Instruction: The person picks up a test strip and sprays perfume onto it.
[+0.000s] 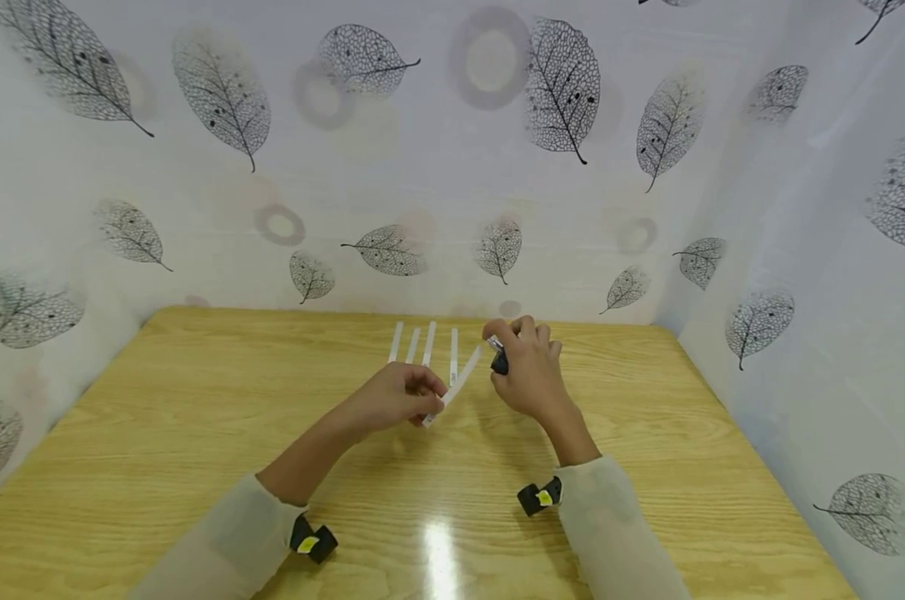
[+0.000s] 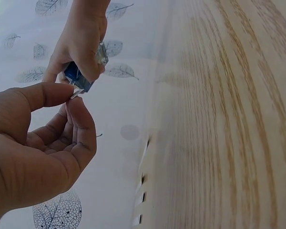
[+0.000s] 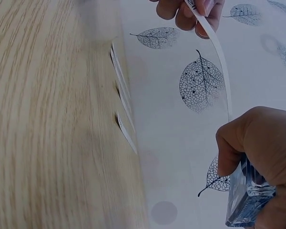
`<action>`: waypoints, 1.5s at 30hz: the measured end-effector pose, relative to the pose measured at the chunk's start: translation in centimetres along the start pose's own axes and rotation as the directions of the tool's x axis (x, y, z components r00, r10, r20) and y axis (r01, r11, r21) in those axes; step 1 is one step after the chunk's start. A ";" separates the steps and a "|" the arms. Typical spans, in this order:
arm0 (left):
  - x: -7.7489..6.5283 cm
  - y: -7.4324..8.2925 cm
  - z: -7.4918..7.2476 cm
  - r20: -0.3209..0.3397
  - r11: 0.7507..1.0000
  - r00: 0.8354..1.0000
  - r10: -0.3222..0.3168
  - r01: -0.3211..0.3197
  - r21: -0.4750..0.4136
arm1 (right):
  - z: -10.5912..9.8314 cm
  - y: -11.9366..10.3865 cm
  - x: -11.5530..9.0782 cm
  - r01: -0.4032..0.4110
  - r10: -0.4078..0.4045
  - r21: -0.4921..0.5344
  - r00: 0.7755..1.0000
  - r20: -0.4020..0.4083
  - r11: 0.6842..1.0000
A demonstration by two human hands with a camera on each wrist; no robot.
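Observation:
My left hand [image 1: 402, 395] pinches the lower end of a narrow white paper strip [image 1: 463, 373] between thumb and fingertip. The strip bends gently and runs up toward my right hand [image 1: 531, 371]; small dark print marks its pinched end in the right wrist view. In that hand I grip a small bottle of clear, bluish glass [image 3: 243, 202], mostly covered by the fingers. The index finger lies over its top. The strip's far end reaches close to this hand; whether they touch, I cannot tell.
Several more white strips [image 1: 454, 350] lie side by side on the wooden table [image 1: 235, 383], near its back edge and beyond my left hand. A pale curtain [image 1: 437, 183] printed with dark leaves hangs behind the table and along both sides.

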State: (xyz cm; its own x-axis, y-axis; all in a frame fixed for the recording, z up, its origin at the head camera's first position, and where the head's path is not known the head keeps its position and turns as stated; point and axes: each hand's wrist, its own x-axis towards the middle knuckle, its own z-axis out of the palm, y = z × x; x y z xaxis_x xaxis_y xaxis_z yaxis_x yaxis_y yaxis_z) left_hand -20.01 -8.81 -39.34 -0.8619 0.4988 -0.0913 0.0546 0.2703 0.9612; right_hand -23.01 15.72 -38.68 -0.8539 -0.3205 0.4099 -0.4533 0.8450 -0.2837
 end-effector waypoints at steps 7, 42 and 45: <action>-0.1 0.1 0.1 0.005 1.000 1.000 0.006 -0.006 0.000 | 0.0 0.0 -0.1 -0.005 0.004 -0.019 1.000 -0.009 1.000; -0.2 0.5 0.2 0.021 1.000 1.000 0.005 -0.005 -0.030 | 0.0 -0.2 0.0 -0.004 0.004 -0.021 1.000 -0.012 1.000; -0.3 0.5 0.2 0.023 0.999 1.000 0.007 -0.006 -0.034 | 0.1 -0.1 0.0 -0.002 0.002 -0.023 1.000 -0.014 1.000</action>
State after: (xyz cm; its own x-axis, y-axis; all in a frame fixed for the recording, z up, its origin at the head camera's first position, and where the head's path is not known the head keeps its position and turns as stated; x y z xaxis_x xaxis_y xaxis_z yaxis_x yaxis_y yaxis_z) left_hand -19.62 -8.60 -38.86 -0.8497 0.5194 -0.0906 0.0430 0.2395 0.9699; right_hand -23.02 15.60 -38.70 -0.8510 -0.3132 0.4217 -0.4457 0.8553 -0.2642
